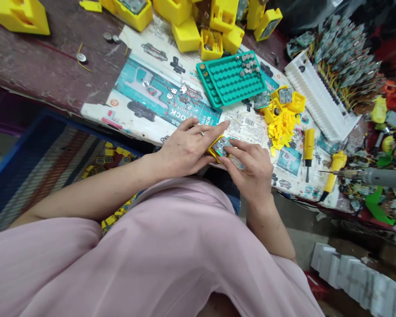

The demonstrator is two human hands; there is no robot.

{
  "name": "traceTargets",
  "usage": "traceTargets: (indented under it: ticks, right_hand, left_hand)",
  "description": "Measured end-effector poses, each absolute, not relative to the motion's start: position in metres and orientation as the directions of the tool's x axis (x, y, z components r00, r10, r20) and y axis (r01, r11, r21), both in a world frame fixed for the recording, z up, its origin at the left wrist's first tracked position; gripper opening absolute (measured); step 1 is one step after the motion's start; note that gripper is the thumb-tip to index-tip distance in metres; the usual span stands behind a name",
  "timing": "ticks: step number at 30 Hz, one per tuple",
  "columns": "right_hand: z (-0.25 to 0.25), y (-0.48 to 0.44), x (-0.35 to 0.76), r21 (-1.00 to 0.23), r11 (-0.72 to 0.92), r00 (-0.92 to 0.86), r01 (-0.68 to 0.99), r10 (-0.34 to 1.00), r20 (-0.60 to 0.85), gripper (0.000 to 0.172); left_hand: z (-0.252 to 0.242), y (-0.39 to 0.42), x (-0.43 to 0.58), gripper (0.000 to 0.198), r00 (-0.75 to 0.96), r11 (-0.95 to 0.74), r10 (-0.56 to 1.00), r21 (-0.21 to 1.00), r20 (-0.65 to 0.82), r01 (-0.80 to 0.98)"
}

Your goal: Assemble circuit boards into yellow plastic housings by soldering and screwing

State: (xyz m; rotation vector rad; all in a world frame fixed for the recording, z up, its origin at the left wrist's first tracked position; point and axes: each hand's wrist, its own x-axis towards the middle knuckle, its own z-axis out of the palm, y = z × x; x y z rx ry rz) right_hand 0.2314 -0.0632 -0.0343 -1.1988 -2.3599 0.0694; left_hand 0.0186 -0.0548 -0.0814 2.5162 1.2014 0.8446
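Observation:
At the table's front edge, my left hand (pixel 186 149) grips a small yellow plastic case (pixel 212 152) between thumb and fingers, with the index finger stretched along its far side. A grey-green circuit board (pixel 221 145) sits in or on the case; how deep it lies I cannot tell. My right hand (pixel 252 169) is closed on the board's right side, thumb below and fingertips on top. Beyond both hands lies a green tray (pixel 232 79) with several small silver discs in one corner. Small yellow plastic parts (pixel 281 130) are heaped to the right of my hands.
Yellow cases (pixel 186 35) stand along the back. A white rack (pixel 320 97) of wired circuit boards is at the right, near a yellow screwdriver (pixel 308 145), a yellow-handled tool (pixel 335 169) and a soldering iron (pixel 379 177). A blue crate (pixel 23 149) stands below left.

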Motion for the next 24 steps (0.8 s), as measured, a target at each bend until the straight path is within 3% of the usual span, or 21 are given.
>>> traceTargets:
  ticks: [8,14,24]
  right_hand:
    - [-0.0375,-0.0661,0.2330,-0.280,0.608,-0.488,0.742,0.778,0.396,0.015]
    - [-0.0392,-0.0648,0.2316,-0.413,0.571,-0.443,0.710,0.817,0.368,0.016]
    - [-0.0403,-0.0669,0.2272,-0.370,0.597,-0.428,0.712,0.786,0.446,0.012]
  left_hand:
    - [-0.0825,-0.0552,0.0180,0.078,0.478,-0.642,0.764,0.430,0.433,0.635]
    - [-0.0858,-0.0535,0.0179,0.081,0.481,-0.638,0.768,0.444,0.422,0.630]
    - [-0.0837,-0.0540,0.0186,0.087,0.486,-0.657,0.748,0.395,0.453,0.643]
